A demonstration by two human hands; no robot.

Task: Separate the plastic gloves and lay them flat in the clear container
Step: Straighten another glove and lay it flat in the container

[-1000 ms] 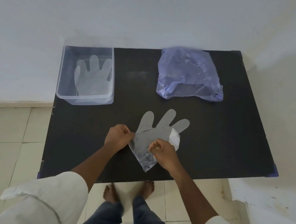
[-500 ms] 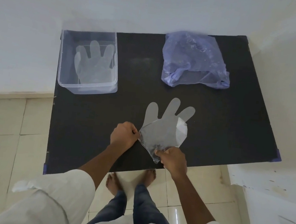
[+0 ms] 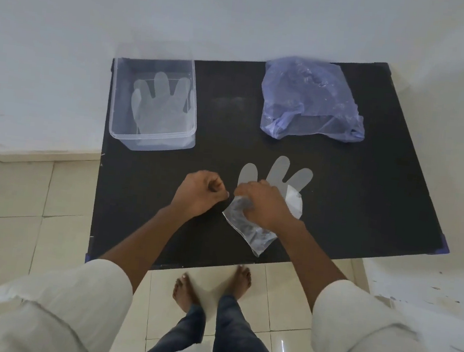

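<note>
A clear plastic glove [image 3: 278, 171] lies on the black table [image 3: 366, 195] near its front edge, fingers pointing away from me and its cuff crumpled. My right hand [image 3: 265, 205] lies over the glove's palm with its fingers curled into the plastic. Just left of the glove, my left hand [image 3: 200, 194] is closed in a fist, a small dark gap separating it from the glove's edge, and I see nothing in it. The clear container [image 3: 148, 140] stands at the table's back left, with a glove [image 3: 158, 105] lying flat inside.
A crumpled purple plastic bag [image 3: 310, 98] sits at the table's back right. A white wall runs behind the table. Tiled floor and my bare feet show below the front edge. A white ledge stands at the right.
My right hand has moved from the cuff up onto the glove's palm. My left hand, which pinched the glove's left edge, now sits apart from it.
</note>
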